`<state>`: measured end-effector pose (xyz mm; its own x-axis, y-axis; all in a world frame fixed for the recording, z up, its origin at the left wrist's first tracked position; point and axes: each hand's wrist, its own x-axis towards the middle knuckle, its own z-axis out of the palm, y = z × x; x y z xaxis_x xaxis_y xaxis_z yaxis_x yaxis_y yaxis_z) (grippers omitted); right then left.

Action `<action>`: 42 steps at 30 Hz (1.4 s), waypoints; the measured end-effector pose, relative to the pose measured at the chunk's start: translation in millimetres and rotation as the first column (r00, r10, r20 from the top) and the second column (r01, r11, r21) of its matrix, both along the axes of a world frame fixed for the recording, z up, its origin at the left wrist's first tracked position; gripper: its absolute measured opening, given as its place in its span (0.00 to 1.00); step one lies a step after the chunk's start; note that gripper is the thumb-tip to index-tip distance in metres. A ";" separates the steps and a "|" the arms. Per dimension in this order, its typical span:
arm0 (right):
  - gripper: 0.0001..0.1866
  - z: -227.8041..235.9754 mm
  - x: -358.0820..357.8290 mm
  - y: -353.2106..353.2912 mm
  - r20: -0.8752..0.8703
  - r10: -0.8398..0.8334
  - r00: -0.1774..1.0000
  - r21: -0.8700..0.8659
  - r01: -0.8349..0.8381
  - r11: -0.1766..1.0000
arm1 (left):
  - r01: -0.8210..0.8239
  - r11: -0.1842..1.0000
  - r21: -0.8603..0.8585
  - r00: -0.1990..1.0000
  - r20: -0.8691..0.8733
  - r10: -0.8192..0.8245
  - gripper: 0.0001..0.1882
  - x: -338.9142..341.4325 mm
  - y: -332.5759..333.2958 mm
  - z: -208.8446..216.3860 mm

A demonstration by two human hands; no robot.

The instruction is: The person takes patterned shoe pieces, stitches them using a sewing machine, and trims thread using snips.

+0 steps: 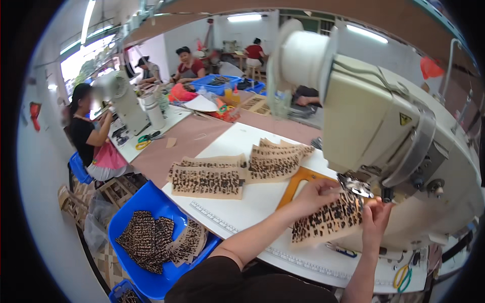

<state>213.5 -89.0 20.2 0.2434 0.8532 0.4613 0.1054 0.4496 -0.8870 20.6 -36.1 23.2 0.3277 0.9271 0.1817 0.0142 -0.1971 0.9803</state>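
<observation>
Under the head of the cream sewing machine (361,123) lies a leopard-print fabric piece (323,224) with a tan border. My left hand (316,197) grips its upper left edge close to the presser foot (356,186), fingers closed. On the other side, my right hand (375,217) pinches the upper right edge just below the needle area. The fabric hangs between both hands and slopes toward me. Left of them, two stacks of similar pieces rest on the white table: a near stack (207,182) and a farther stack (275,161), beside an orange-yellow flat guide (293,187).
A blue tub (146,199) with leopard-print pieces stands left of the table edge. Yellow-handled scissors (402,278) lie at the near right, and a ruler strip (214,216) runs along the front edge. A large white thread cone (303,55) tops the machine. Co-workers sit beyond.
</observation>
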 end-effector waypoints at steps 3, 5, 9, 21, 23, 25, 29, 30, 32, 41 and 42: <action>0.12 -16.8 12.4 30.4 0.228 -0.170 0.959 0.029 0.168 0.985 | 0.049 0.998 -0.025 0.948 0.315 -0.039 0.11 -1.7 4.9 3.6; 0.06 12.8 -4.2 22.4 0.417 -0.164 0.894 0.232 0.069 0.970 | 0.071 0.996 -0.061 0.953 0.300 -0.049 0.09 -12.1 10.2 6.4; 0.05 27.3 -5.2 13.0 0.370 -0.159 0.915 0.240 0.071 0.968 | 0.160 0.985 -0.056 0.960 0.240 -0.143 0.11 -8.9 21.0 20.6; 0.08 19.5 -1.2 -1.0 0.500 -0.155 0.852 0.223 0.047 0.974 | 0.233 0.972 -0.030 0.971 0.061 -0.231 0.13 -17.0 45.2 23.6; 0.09 17.3 -6.1 -3.8 0.341 -0.166 0.925 0.202 0.101 0.974 | 0.259 0.966 -0.015 0.963 0.077 -0.257 0.15 -15.7 45.8 29.5; 0.10 15.7 -9.6 -13.5 0.298 -0.105 0.949 0.168 0.056 0.984 | 0.287 0.958 0.004 0.954 0.092 -0.286 0.17 -15.5 47.9 33.6; 0.05 16.9 -24.4 -27.8 -0.106 0.410 0.906 -0.229 -0.424 0.876 | 0.313 0.950 -0.014 0.946 0.095 -0.310 0.20 -14.5 49.3 35.8; 0.06 11.4 -28.8 -26.3 -0.142 0.398 0.906 -0.231 -0.421 0.877 | 0.333 0.943 -0.019 0.934 0.140 -0.327 0.20 -14.3 47.5 37.4; 0.06 9.6 -32.3 -28.2 -0.189 0.393 0.900 -0.227 -0.429 0.874 | 0.307 0.952 0.004 0.948 0.089 -0.306 0.21 -21.1 52.4 30.5; 0.06 0.7 -29.1 -13.6 -0.217 0.332 0.918 -0.151 -0.367 0.918 | 0.166 0.522 0.836 0.876 -0.369 0.311 0.15 -15.3 -12.6 26.1; 0.06 1.9 -30.7 -13.3 -0.225 0.342 0.912 -0.148 -0.379 0.913 | 0.201 0.424 0.883 0.861 -0.366 0.353 0.15 -12.2 -19.8 27.1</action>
